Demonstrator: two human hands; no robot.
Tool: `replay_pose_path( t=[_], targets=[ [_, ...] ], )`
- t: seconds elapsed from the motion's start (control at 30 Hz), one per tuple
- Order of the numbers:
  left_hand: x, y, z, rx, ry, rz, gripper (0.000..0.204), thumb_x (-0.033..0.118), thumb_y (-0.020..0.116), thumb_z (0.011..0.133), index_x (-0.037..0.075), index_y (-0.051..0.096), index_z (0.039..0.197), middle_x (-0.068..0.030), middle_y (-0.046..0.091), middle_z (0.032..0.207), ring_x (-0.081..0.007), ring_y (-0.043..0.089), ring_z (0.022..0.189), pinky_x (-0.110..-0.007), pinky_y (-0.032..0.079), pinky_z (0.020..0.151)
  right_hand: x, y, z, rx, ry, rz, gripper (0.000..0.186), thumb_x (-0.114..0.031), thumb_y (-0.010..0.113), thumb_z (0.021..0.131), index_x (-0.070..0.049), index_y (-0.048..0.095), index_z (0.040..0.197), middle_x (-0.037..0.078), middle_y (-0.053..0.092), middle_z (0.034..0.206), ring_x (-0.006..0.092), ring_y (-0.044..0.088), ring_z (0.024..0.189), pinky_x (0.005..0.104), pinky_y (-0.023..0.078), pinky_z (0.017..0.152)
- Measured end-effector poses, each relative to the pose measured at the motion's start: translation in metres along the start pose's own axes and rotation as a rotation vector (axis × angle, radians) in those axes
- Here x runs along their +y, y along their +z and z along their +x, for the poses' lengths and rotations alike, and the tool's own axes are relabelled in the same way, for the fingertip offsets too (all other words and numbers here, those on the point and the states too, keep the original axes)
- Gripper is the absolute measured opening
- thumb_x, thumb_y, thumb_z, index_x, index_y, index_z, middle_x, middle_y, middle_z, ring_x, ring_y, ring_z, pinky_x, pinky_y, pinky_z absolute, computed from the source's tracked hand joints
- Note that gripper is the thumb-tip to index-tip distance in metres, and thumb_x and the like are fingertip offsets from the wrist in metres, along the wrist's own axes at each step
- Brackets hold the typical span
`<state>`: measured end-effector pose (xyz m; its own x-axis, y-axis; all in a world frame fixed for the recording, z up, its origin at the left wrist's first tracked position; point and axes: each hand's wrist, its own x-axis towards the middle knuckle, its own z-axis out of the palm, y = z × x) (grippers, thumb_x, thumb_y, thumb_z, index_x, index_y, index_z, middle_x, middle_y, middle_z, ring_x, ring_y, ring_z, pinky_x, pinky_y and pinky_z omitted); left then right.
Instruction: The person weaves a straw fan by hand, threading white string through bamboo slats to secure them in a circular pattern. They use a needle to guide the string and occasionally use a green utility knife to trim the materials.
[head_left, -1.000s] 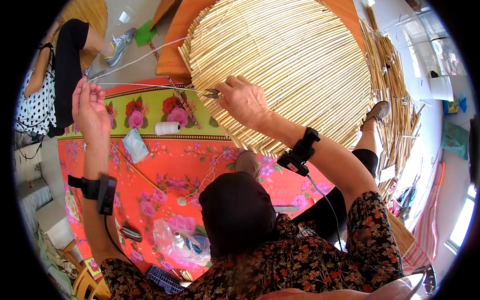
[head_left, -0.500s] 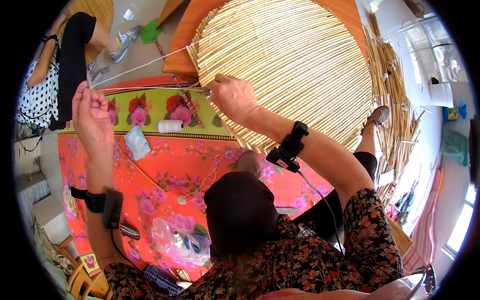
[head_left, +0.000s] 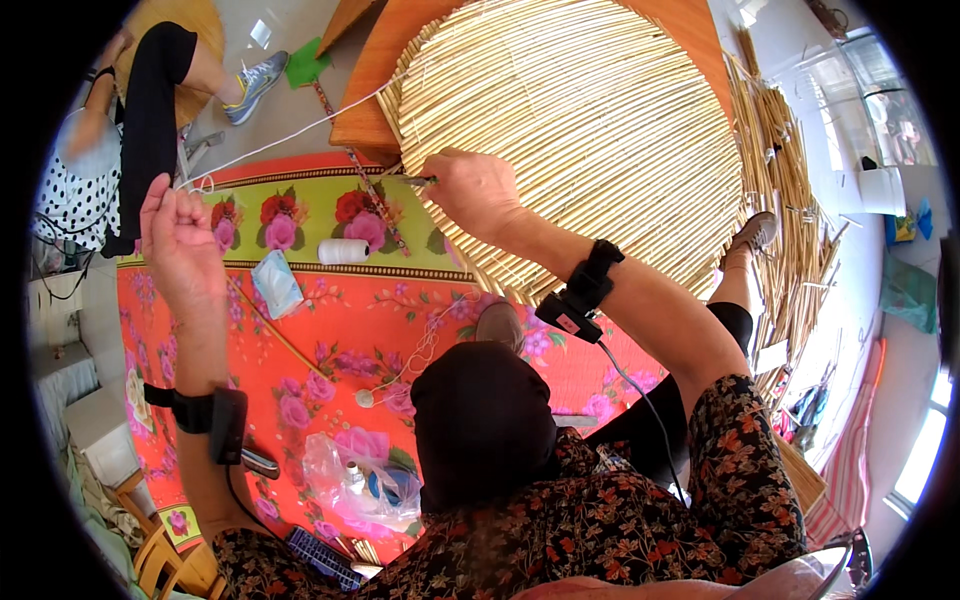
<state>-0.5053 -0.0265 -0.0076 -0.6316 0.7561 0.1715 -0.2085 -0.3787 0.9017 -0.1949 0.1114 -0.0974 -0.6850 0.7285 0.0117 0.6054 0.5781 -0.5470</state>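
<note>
My left hand (head_left: 183, 245) is raised at the left with its fingers curled and pinching a white string (head_left: 290, 129). From there the string slopes up to the edge of a round mat of straw-coloured stalks (head_left: 570, 140), and a small loose loop hangs by the fingertips. Beside the mat's left edge my right hand (head_left: 473, 190) is closed round a small dark tool with a thin grey tip (head_left: 415, 181). Its exact kind is hard to make out. A white thread spool (head_left: 343, 251) lies between my hands on the floral cloth.
An orange wooden board (head_left: 362, 125) lies under the mat. Loose stalks (head_left: 790, 200) are heaped at the right. On the red floral cloth (head_left: 230, 400) are a pale blue packet (head_left: 277, 284) and a clear plastic bag (head_left: 350, 490). Another person (head_left: 150, 130) sits at the upper left.
The strand that stretched between my left hand and the tool in my right is no longer seen there. A loose loop now shows near my left fingers. Both hands have barely moved.
</note>
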Motion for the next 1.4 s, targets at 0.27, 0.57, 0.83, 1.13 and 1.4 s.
replay_pose_path(
  t=[0.27, 0.57, 0.83, 1.13, 1.4],
  targets=[
    [0.025, 0.074, -0.071, -0.278, -0.396, 0.209, 0.022, 0.008, 0.052, 0.095, 0.002, 0.054, 0.115, 0.0013, 0.047, 0.070, -0.0088, 0.043, 0.059, -0.023, 0.037, 0.059, -0.006, -0.088, -0.083, 0.051, 0.304, 0.773, 0.035, -0.029, 0.077, 0.085, -0.005, 0.065, 0.107, 0.002, 0.062, 0.082, 0.0141, 0.060, 0.079, 0.0311, 0.050, 0.071],
    [0.066, 0.190, -0.202, -0.907, -0.466, 0.493, 0.008, 0.002, 0.058, 0.095, -0.001, 0.060, 0.102, 0.0001, 0.058, 0.073, -0.0047, 0.055, 0.064, -0.021, 0.045, 0.057, -0.055, -0.157, -0.211, -0.355, 0.068, 1.097, 0.022, -0.021, 0.061, 0.099, -0.001, 0.067, 0.104, 0.002, 0.062, 0.079, 0.0088, 0.057, 0.071, 0.0252, 0.046, 0.062],
    [0.061, 0.217, -0.255, -0.969, -0.126, 0.781, 0.011, 0.002, 0.074, 0.084, 0.002, 0.063, 0.089, -0.0027, 0.058, 0.070, -0.0074, 0.055, 0.061, -0.024, 0.044, 0.055, -0.002, -0.177, -0.339, 0.044, 0.075, 0.806, 0.012, -0.010, 0.072, 0.089, 0.001, 0.066, 0.088, 0.003, 0.064, 0.078, 0.0116, 0.059, 0.071, 0.0273, 0.047, 0.063],
    [0.052, 0.201, -0.271, -0.872, -0.479, 0.624, 0.003, 0.003, 0.069, 0.089, 0.001, 0.067, 0.089, 0.0021, 0.062, 0.073, -0.0025, 0.054, 0.058, -0.019, 0.040, 0.048, 0.021, -0.162, -0.449, 0.325, 0.437, 0.730, 0.010, -0.002, 0.073, 0.086, 0.000, 0.063, 0.084, 0.004, 0.062, 0.077, 0.0124, 0.059, 0.072, 0.0285, 0.046, 0.064],
    [0.004, 0.139, -0.259, -0.553, -0.681, 0.767, 0.016, 0.013, 0.062, 0.096, 0.002, 0.069, 0.106, 0.0003, 0.065, 0.081, -0.0046, 0.056, 0.058, -0.021, 0.047, 0.055, 0.005, -0.164, -0.446, 0.397, 0.330, 0.191, 0.032, 0.004, 0.069, 0.083, -0.006, 0.069, 0.114, 0.012, 0.061, 0.121, 0.0259, 0.066, 0.105, 0.0322, 0.055, 0.085]
  ],
)
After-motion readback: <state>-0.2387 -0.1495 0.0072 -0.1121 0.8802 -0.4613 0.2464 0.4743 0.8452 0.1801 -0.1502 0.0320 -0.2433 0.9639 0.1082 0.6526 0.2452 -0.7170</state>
